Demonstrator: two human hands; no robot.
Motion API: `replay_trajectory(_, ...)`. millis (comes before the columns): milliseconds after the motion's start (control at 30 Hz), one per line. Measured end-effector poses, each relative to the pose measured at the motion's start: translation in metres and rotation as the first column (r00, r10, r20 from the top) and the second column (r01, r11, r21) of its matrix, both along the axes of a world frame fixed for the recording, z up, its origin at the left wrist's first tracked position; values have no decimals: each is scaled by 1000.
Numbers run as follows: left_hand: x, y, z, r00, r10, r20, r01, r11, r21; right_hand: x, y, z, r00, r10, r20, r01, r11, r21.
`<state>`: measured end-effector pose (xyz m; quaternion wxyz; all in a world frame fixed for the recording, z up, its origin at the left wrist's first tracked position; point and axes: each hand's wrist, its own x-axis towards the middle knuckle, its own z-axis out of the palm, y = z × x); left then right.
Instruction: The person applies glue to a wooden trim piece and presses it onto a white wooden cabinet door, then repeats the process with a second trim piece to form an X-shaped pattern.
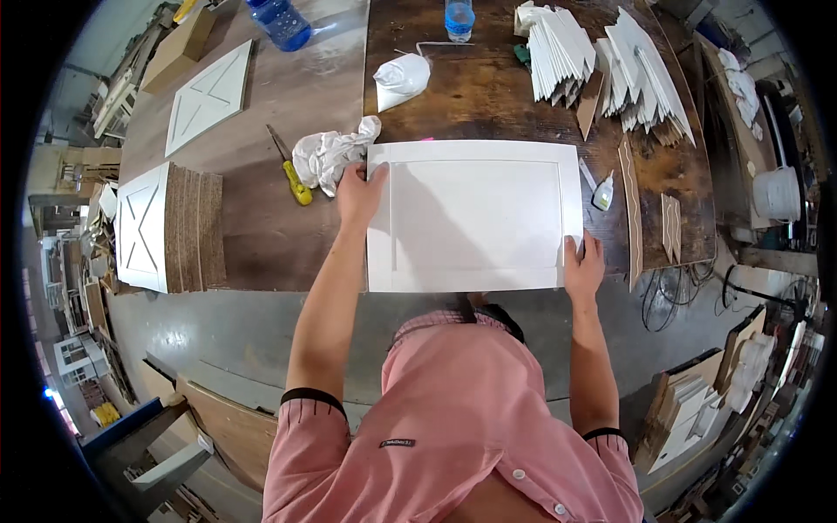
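Note:
A white framed panel [475, 218], like a cabinet door, lies flat at the table's near edge in front of me. My left hand [359, 196] grips its left edge, thumb on top. My right hand [584, 266] holds the right edge close to the near corner, fingers curled around it. Beside my left hand is a crumpled white cloth [327, 157], with a yellow-handled screwdriver-like tool [298, 185] left of it. A small white glue bottle [603, 192] lies just right of the panel.
Stacked white-faced boards [144, 231] stand at the left, with a patterned panel [209, 96] behind. White strips [558, 57] pile up at the far right. A white bag [403, 80], a blue jug [281, 24] and a water bottle [459, 19] sit farther back. Narrow glue-lined strips [629, 209] lie right.

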<state>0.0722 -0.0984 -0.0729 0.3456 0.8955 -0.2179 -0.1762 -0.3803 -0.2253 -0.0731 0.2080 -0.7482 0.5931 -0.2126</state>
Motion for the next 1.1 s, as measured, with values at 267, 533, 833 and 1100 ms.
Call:
replay_trajectory(267, 17, -2, -29, 996, 79, 47, -79, 997, -16, 1, 3, 3, 1000, -1, -17, -1, 995, -97)
replay_trajectory(533, -28, 62, -21, 989, -135, 64, 147, 950, -274, -10, -1, 35, 942, -151, 299, 108, 982, 153)
replay_trajectory(833, -44, 70, -23, 983, -91, 160, 135, 945, -296, -125, -60, 50, 869, -334, -365, 347, 937, -30)
replay_trajectory(1100, -63, 71, 21, 978, -44, 206, 106, 947, -303, -117, -49, 58, 986, -162, 27, 155, 972, 176)
